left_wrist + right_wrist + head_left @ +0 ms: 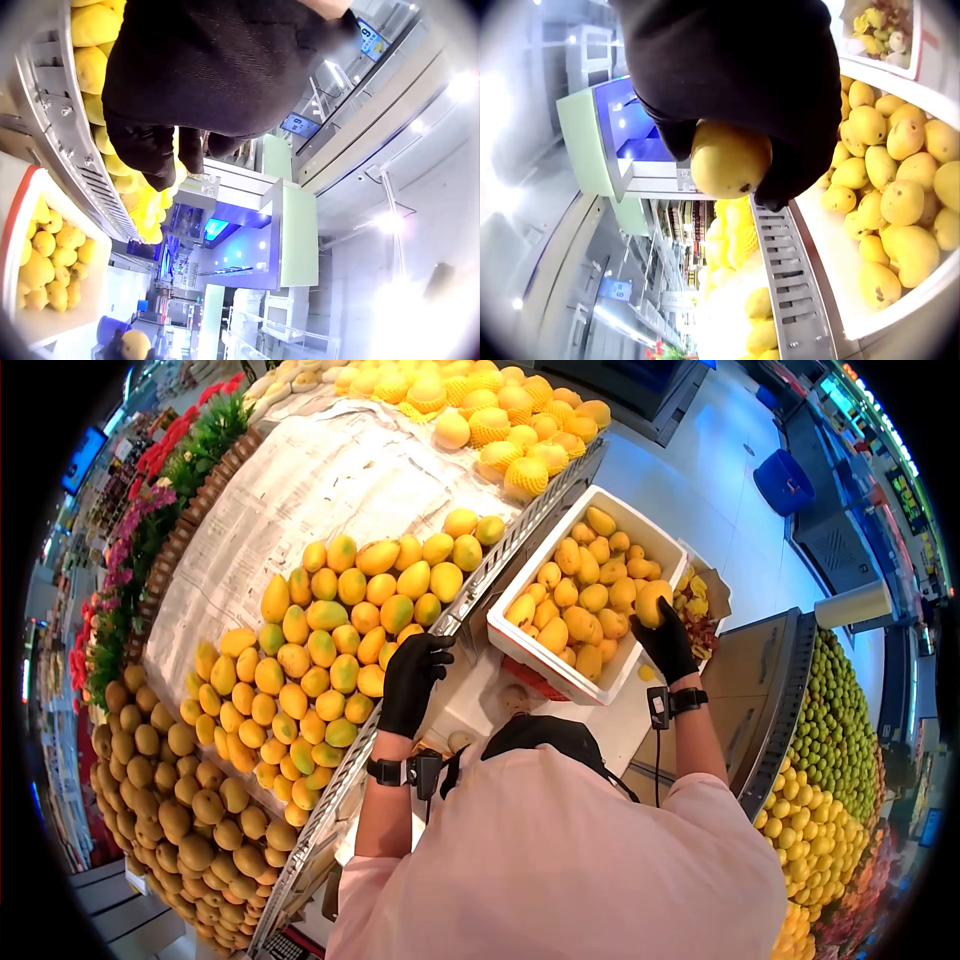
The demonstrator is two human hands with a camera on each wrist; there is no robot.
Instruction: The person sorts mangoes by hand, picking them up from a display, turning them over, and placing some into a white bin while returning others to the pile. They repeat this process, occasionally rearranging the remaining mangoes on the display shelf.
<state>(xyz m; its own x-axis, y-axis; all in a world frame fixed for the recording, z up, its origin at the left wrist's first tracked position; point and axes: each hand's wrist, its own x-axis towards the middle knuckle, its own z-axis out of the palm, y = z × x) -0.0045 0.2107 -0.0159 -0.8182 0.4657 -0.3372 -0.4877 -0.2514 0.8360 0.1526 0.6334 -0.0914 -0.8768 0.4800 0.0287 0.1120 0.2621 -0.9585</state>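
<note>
My right hand (668,645), in a black glove, grips a yellow mango (653,603) above the right side of a white foam box (508,632). Thumb and fingers wrap round this mango's sides in the right wrist view, and a dark spot shows at its end. Many loose mangoes (580,625) fill much of the box. The left hand (412,682), also black-gloved, hangs with loosely bent fingers by the metal rail (350,765) of the display. Nothing shows in its fingers. Just left of it lie rows of yellow and green-tinged mangoes (325,615).
Newspaper (290,470) lines the display behind the mangoes. Net-wrapped yellow fruit (490,425) sits at its far end, brown round fruit (175,820) at the near left. A small box of scraps (700,600) stands beside the foam box. Green fruit (830,730) is piled at right.
</note>
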